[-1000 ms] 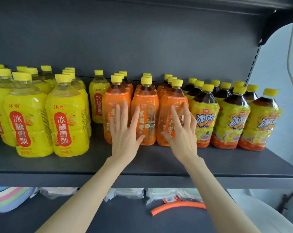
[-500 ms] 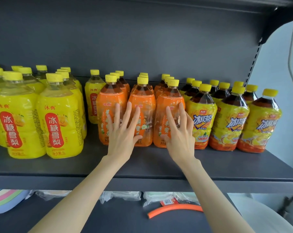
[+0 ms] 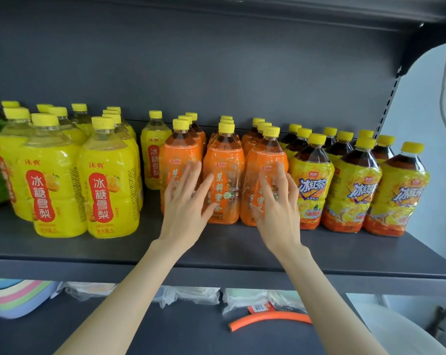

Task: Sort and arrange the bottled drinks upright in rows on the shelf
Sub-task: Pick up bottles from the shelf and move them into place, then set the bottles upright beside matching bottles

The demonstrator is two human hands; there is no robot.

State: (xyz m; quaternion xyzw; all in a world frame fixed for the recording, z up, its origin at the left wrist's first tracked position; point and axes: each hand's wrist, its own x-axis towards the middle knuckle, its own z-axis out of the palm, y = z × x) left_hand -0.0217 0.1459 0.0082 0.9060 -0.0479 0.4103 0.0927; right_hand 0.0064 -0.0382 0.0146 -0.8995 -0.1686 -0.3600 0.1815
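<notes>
The left hand (image 3: 187, 211) is released, its straight, spread fingers laid against the front-left orange tea bottle (image 3: 177, 155). The right hand (image 3: 277, 211), equally released, lies flat on the front-right orange tea bottle (image 3: 266, 160). Both bottles stand upright on the grey shelf (image 3: 88, 252), between the yellow pear-drink bottles (image 3: 106, 180) and the iced-tea bottles (image 3: 311, 180).

The left hand (image 3: 188, 208) and the right hand (image 3: 277, 211) reach forward side by side, palms facing away, fingers straight and slightly spread.
</notes>
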